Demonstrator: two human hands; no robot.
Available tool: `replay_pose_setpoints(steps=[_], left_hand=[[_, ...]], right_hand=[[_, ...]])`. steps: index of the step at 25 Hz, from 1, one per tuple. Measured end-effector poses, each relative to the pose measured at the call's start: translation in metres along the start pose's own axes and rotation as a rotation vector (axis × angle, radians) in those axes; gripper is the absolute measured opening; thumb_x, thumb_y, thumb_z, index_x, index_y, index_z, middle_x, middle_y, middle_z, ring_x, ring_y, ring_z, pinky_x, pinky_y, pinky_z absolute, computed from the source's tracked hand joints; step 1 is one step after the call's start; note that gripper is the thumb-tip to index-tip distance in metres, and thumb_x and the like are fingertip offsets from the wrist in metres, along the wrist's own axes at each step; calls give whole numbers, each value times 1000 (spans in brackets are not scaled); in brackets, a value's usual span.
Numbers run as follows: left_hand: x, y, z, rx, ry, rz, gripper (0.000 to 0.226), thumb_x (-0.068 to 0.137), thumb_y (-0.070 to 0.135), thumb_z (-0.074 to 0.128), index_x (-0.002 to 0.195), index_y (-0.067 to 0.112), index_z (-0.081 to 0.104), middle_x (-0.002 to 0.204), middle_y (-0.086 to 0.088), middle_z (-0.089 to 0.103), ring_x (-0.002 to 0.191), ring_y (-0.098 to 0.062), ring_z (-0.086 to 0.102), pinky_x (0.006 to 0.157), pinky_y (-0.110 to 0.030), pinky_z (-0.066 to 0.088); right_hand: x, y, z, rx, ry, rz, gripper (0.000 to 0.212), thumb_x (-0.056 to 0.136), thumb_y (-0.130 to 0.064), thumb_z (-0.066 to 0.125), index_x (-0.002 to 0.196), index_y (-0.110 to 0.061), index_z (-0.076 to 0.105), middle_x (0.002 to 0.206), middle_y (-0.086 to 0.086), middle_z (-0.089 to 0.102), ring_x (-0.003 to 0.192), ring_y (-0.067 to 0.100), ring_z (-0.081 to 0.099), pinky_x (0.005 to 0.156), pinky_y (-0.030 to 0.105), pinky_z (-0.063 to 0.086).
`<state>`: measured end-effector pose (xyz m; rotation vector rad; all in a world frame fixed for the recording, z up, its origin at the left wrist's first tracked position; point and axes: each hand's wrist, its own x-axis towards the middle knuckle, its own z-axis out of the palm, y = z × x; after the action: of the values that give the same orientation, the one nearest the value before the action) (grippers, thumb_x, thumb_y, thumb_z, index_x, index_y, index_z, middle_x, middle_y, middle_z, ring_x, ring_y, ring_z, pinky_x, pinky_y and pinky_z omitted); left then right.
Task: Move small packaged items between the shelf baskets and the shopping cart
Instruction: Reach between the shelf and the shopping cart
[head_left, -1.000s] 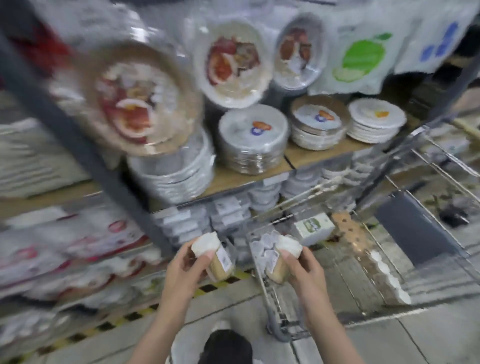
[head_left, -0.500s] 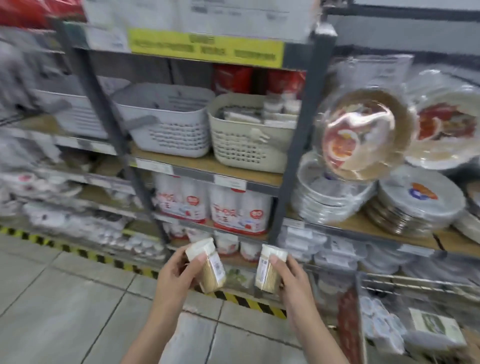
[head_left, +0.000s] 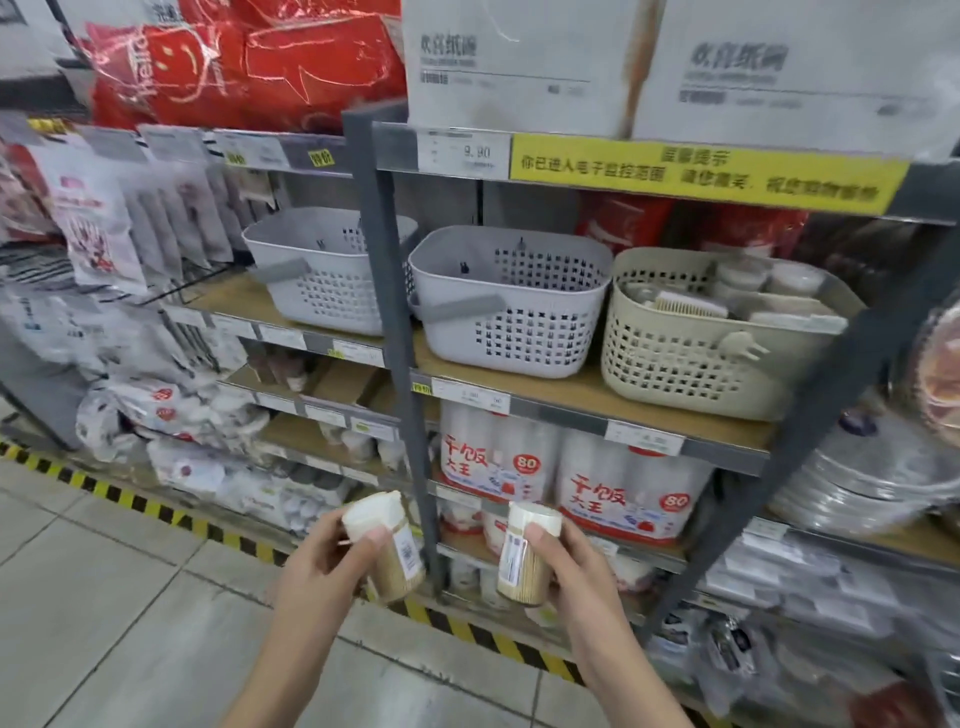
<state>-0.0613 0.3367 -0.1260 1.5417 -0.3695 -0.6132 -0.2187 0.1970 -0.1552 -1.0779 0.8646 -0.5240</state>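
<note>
Left hand (head_left: 324, 564) grips a small clear cylindrical toothpick jar with a white cap (head_left: 383, 545), thumb across the front, jar tilted with its cap leaning left; a white barcode sticker sits on its side. Right hand (head_left: 574, 558) grips a second clear toothpick jar with a white cap (head_left: 527, 556), near upright, barcode sticker facing left. The two jars are held apart, one on either side of the grey metal shelf upright (head_left: 395, 332), low down and in front of the shelving.

Relative to that upright: just right of it on the wooden shelf stands a grey perforated plastic basket (head_left: 506, 301); further right, a beige perforated plastic basket (head_left: 711, 338) holding small packaged items. Left of it, partly behind, another grey perforated basket (head_left: 317, 267).

Readable writing: price tag "9.90" (head_left: 462, 151) right of the upright's top; beside it a yellow notice strip (head_left: 706, 169) in Chinese characters, blurred. Below the baskets, white cup packs with red print and "80" (head_left: 576, 486).
</note>
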Motion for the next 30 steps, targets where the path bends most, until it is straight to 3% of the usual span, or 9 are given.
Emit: replay_pose_setpoints(steps=[4,8,11,16,21,24,27,30], left_hand=[[41,19,10,-7,-131,10,18,84,25,69,101,31,66,93,7,72,89,-16,67,72,-33,52],[86,50,36,-40,-206,27,16,89,25,58,100,32,67,92,7,72,89,-14,68,74,-32,53],[122,81,56,-35,-247,131,18,87,27,57,102,27,67,94,2,72,88,-18,68,75,-34,55],[186,124,93,9,-260,235,14,92,25,53,97,22,66,71,14,66,64,0,60,56,-15,46],[240,137,126,61,-129,301,20,89,36,58,100,21,63,92,3,71,85,-12,67,74,-28,56],[266,142,134,81,-59,350,18,86,41,63,95,26,62,91,3,71,86,-13,68,82,-34,55],[288,151,135,199,-47,450,12,87,36,64,95,29,59,87,9,68,75,3,63,68,-11,49],[306,156,136,376,-96,490,21,84,32,66,101,23,59,88,15,65,76,8,60,56,-3,40]], right_hand=[[25,-28,12,10,40,-50,53,55,-53,72,102,-29,68,102,-6,73,101,20,67,92,49,51],[57,-76,19,-69,35,-162,40,63,-46,64,96,-23,68,93,-5,74,88,14,70,83,39,55],[84,-121,26,-129,51,-294,41,63,-48,63,97,-26,67,93,-10,74,90,10,69,80,31,52],[137,-184,29,-165,68,-491,32,69,-49,60,94,-31,67,91,-14,73,85,5,68,80,30,52],[190,-207,29,3,81,-464,42,66,-50,63,100,-25,66,100,-8,73,95,10,68,93,40,51],[210,-218,33,55,85,-486,25,79,-37,65,101,-25,63,104,-1,71,95,14,68,81,37,55],[233,-232,37,9,164,-468,15,86,-15,64,101,-20,62,102,3,69,91,15,66,72,32,56],[256,-238,40,-239,241,-370,28,83,-15,69,107,-4,62,110,17,66,99,28,63,91,52,50]])
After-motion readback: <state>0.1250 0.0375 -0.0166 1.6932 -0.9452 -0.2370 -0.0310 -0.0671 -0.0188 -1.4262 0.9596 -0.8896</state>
